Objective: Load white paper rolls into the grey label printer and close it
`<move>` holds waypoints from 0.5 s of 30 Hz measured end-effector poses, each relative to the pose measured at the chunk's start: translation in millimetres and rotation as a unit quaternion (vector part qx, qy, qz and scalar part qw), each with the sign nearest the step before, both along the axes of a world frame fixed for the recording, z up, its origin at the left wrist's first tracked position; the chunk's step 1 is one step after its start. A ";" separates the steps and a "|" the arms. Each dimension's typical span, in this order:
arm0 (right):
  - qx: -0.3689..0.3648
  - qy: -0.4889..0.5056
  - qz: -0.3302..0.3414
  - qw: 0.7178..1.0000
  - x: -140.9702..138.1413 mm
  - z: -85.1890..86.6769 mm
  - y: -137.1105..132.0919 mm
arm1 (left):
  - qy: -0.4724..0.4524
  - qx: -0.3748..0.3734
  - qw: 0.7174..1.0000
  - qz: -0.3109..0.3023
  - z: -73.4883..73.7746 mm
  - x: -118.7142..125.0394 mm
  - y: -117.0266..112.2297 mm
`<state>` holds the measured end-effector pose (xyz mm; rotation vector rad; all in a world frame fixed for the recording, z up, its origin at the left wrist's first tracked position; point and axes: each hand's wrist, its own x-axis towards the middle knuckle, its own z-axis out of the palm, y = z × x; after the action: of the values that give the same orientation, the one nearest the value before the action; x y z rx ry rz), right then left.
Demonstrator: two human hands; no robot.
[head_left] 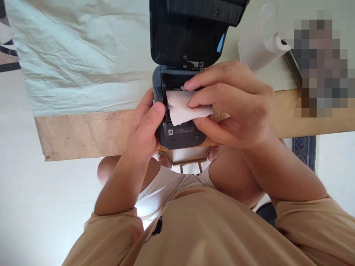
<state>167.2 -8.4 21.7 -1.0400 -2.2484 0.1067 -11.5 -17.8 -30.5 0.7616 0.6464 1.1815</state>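
Observation:
A small black label printer [181,136] is at the table's front edge, its hinged lid [188,42] swung up and away from me. My left hand [145,122] grips the printer's left side, with the thumb on the rim. In the open compartment lies a white paper roll [181,109], its loose end torn unevenly and bearing a small dark mark on the left. My right hand [238,105] is closed on the paper, fingertips on top and thumb below. It covers the right part of the compartment.
A pale green cloth [88,55] covers much of the table, leaving a bare wooden front strip [83,135]. A larger white roll [260,48] lies behind my right hand, beside a dark-edged object [294,68]. A blurred-out patch is at right. My knees are under the table edge.

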 end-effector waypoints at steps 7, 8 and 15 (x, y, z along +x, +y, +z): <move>-0.009 -0.021 0.045 0.999 1.4 -6.8 -2.9 | 0.025 0.035 0.999 -0.028 0.9 -4.1 -0.4; -0.003 -0.010 0.048 0.999 1.4 -6.9 -2.7 | 0.032 0.047 0.998 -0.027 -3.3 -4.6 0.5; 0.008 0.089 -0.076 0.993 3.7 4.4 0.3 | 0.037 0.162 0.986 -0.003 -44.0 -5.7 11.4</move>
<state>171.0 -8.1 26.1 -1.1434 -1.9997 0.1116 -17.2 -6.4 -74.5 1.0855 0.5171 1.2732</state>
